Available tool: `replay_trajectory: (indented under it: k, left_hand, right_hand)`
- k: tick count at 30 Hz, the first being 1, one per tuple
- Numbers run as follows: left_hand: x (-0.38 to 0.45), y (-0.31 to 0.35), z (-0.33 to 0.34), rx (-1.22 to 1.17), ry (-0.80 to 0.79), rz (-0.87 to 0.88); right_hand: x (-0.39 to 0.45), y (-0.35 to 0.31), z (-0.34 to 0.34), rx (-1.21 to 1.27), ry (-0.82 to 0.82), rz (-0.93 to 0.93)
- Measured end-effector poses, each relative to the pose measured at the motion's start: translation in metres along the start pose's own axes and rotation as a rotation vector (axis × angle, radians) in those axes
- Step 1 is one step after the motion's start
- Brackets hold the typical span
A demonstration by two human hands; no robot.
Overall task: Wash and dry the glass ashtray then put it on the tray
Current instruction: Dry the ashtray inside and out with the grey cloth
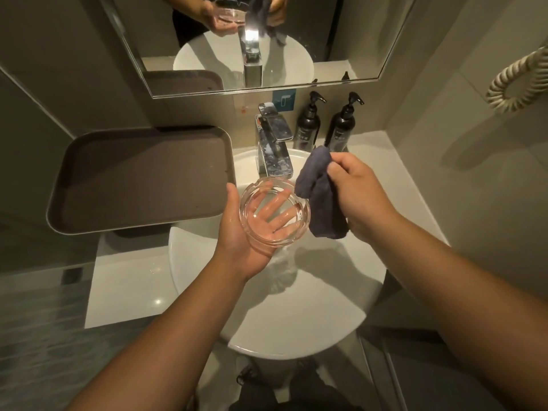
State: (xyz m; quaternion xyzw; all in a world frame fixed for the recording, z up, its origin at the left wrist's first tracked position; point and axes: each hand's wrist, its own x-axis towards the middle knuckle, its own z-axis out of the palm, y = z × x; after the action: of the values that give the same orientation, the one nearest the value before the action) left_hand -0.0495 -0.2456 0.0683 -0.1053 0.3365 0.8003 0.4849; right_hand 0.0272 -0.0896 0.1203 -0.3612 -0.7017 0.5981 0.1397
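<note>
My left hand (pixel 237 232) lies open, palm up, under the glass ashtray (pixel 274 214), cradling it over the sink (pixel 296 307) just beside the tray (pixel 142 179), while my right hand (pixel 358 197) is closed around a dark cloth (pixel 320 203) touching the ashtray's far rim. To dry it well, I should press the cloth into the bowl and turn it around the ridged rim, keeping my palm flat and level so the wet glass does not slip.
</note>
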Motion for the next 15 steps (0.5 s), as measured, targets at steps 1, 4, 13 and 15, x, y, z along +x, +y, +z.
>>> replay_trajectory:
  k: [1,4,13,15]
  left_hand:
    - [0.0,-0.002,0.002,0.027,0.019,0.006]
    - [-0.002,-0.002,0.007,0.131,0.089,0.05]
    - [-0.009,-0.005,0.008,0.416,0.157,0.103]
    - [-0.012,-0.005,0.008,0.454,0.097,0.09]
  right_hand:
    - [0.0,0.002,0.006,-0.039,-0.002,0.007]
    - [-0.003,0.006,0.016,-0.152,-0.027,0.01]
    - [-0.011,0.022,0.017,-0.387,-0.096,-0.166]
    - [-0.012,0.025,0.015,-0.453,-0.095,-0.248]
